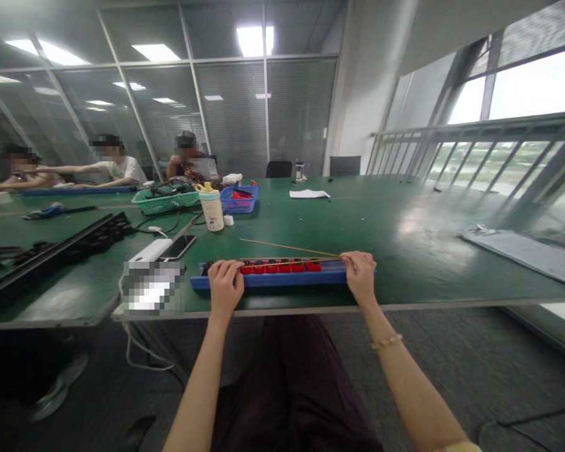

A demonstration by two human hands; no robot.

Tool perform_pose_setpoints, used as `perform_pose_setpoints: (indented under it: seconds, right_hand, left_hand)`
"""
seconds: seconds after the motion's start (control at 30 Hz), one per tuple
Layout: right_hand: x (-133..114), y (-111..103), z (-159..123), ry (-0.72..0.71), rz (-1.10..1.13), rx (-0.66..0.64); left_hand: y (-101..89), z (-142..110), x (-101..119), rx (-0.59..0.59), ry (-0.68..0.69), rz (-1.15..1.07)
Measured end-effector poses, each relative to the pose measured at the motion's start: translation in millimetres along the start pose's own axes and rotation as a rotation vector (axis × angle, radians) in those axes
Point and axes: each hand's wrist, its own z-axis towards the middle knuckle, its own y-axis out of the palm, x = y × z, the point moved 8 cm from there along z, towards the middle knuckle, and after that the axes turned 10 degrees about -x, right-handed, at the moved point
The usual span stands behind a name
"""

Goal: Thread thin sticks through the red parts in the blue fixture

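Observation:
A long blue tray [292, 278] lies along the table's front edge, with a row of red pieces [282, 266] and small black parts inside. My left hand [223, 285] is closed at the tray's left end, thumb toward the fingers. From its fingertips a thin yellow strip [287, 245] seems to run over the red pieces to my right hand [360, 273]. Closed in a pinch at the tray's right end, my right hand grips the strip, whose other length slants back left above the table. The fingertips hide the exact grip points.
Left of the tray lie a phone [179, 247] and a white power bank [150, 250] with a cable. Beyond stand a cream bottle [211, 210], a green basket [169, 201] and a blue basket [239, 199]. Black rails [61, 251] occupy the left table; several people sit farther back.

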Motion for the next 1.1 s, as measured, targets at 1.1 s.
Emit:
perform_pose_setpoints:
  seconds: [1.1]
  right_hand:
    - [-3.1, 3.7, 2.0, -0.001, -0.011, -0.014]
  left_hand:
    - [5.8, 3.0, 6.1, -0.025, 0.112, -0.013]
